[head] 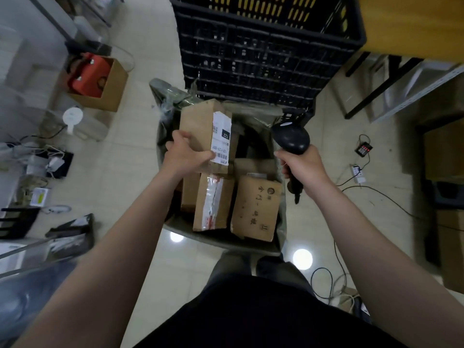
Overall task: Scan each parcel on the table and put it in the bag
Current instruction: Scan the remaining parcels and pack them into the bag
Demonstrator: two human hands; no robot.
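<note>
Fingers of the left hand [185, 153] clamp the near end of a labelled cardboard parcel [198, 126], long axis pointing away, above the far left corner of the bag [218, 241], while the right hand [305, 165] grips the barcode scanner [291, 139] over its right edge.

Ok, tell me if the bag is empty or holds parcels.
Holds parcels: at least three cardboard boxes lie inside the grey bag, mouth open.

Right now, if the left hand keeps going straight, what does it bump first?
The parcel in the left hand would likely hit the crate beyond the bag first; depth is unclear.
</note>
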